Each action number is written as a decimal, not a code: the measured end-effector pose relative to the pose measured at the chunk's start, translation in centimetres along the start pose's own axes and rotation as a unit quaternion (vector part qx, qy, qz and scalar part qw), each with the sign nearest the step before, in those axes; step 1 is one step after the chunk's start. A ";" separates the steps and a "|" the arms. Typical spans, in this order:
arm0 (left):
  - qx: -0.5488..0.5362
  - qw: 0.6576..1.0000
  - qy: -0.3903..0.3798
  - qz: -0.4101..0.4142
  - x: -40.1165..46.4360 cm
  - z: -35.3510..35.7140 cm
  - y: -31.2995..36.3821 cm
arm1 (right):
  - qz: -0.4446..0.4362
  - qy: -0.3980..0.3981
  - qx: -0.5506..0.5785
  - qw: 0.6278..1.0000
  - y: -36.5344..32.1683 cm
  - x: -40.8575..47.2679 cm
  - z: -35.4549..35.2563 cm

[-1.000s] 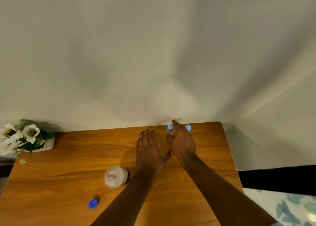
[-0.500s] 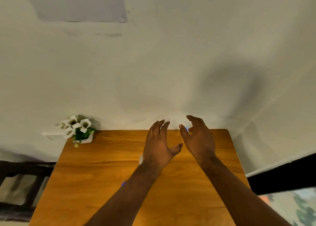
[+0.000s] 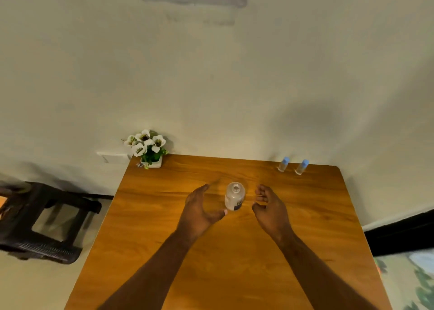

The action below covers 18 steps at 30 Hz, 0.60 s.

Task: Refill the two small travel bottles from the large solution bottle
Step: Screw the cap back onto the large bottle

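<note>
A large solution bottle (image 3: 234,196) of clear plastic stands upright and uncapped near the middle of a wooden surface (image 3: 305,215), its round mouth open to the camera and a dark label low on its near side; how much liquid it holds cannot be told. A person's left hand (image 3: 199,208) hovers just to the left of it, fingers stretched forward and blurred, thumb reaching toward the bottle's base without a clear grip. The right hand (image 3: 270,206) hangs just to the right of the bottle, fingers loosely curled and holding nothing. Both bare forearms reach in from the near edge.

At the far right corner of the surface, well apart from the hands, two small travel bottles stand side by side, each a slim clear cylinder with a pale blue cap on: the left travel bottle (image 3: 283,164) and the right travel bottle (image 3: 301,167). Their fill level is too small to read.

The surface is a warm, glossy orange-brown board with streaked grain and rounded corners. At its far left corner sits a small white pot (image 3: 152,163) holding white flowers with dark centres and green leaves. A plain pale wall (image 3: 211,86) rises behind, and a dark stool (image 3: 42,220) stands on the floor to the left.
</note>
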<state>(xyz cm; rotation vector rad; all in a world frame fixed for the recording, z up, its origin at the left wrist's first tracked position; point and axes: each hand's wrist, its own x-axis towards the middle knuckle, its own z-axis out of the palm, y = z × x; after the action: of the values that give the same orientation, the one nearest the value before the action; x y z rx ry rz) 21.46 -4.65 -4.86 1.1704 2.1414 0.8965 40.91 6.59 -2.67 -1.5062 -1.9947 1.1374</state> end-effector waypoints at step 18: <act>-0.187 0.982 0.002 -0.024 6.3 9.5 0.6 | 0.011 -0.019 -0.028 0.999 5.9 0.0 -0.7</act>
<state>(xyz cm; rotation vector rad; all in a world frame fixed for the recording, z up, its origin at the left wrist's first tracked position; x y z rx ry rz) 25.53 3.88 -11.27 0.9220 1.8866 1.2148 45.00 7.39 -6.96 -1.5482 -2.0566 1.1357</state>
